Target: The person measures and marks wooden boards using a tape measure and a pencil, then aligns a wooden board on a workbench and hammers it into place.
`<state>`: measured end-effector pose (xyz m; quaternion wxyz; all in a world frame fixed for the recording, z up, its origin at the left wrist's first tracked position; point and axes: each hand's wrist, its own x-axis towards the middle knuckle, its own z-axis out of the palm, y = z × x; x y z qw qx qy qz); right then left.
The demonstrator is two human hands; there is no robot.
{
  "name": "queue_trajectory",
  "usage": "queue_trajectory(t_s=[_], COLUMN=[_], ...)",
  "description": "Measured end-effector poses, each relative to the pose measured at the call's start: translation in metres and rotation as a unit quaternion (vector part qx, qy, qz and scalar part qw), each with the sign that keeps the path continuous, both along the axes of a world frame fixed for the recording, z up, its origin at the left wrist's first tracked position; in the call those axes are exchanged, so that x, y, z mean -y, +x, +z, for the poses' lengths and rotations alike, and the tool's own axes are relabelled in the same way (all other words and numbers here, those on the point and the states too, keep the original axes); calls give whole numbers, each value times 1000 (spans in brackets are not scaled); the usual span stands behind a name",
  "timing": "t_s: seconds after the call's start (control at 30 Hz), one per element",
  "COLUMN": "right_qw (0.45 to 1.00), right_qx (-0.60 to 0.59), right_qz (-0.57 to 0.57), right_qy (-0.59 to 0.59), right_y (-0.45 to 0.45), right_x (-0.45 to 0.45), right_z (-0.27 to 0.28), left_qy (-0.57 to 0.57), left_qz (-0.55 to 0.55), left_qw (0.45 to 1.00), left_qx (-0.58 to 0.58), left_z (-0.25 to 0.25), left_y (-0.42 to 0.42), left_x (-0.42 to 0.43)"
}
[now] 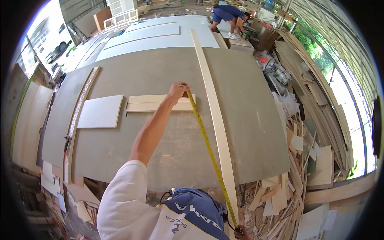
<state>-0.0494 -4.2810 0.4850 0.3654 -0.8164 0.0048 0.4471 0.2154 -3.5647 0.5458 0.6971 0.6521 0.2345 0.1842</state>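
Observation:
My left hand (179,90) reaches out over the board, fingers closed on the end of a yellow tape measure (205,138). The blade runs down toward my body, beside and partly over a long pale wooden strip (214,106). At the bottom edge, my right hand (244,233) is closed around the dark tape case, partly cut off by the frame. Short light boards (154,106) lie just beneath my left hand. Left of them rests a white rectangular panel (100,112). All of these lie on a large grey-brown sheet (172,144).
A long narrow strip (82,104) lies along the left side, with a cutter-like tool (67,145) on it. Wood offcuts (296,160) pile up at right, near stacked planks (316,92). Beyond the white sheets (160,30), another person (231,18) bends over.

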Motion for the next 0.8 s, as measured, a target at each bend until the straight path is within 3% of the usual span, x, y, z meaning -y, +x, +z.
queue_trajectory(t_s=[0.1,0.17,0.27,0.33,0.43,0.47,0.53,0.57,0.63,0.8], right_qw=[998,999,994,979,972,972,992,992,969,985], right_qx=[-44,-33,105,201,232,231,114,112,234,145], right_qz=[-33,-28,24,38,35,37,1,3,43,93], right_qy=[18,28,-15,-12,20,22,59,59,74,-29], right_y=[9,21,52,69,91,98,105,103,96,48], right_x=[-16,-42,-108,-167,-212,-221,-231,-229,-213,-123], right_z=[6,6,9,34,26,30,36,33,23,8], left_qy=[-71,-40,-57,-192,-180,-179,-232,-233,-255,-248], left_qz=[55,42,19,-27,-128,-126,-99,-97,-82,12], left_qw=[996,998,998,981,973,974,964,964,962,967], left_qx=[24,-8,-4,-19,-59,-60,-81,-82,-52,-49], left_z=[-13,-40,-81,-112,-130,-125,-118,-122,-124,-104], left_y=[18,18,-14,-46,-93,-95,-98,-92,-70,0], left_x=[10,47,142,210,282,285,291,288,267,189])
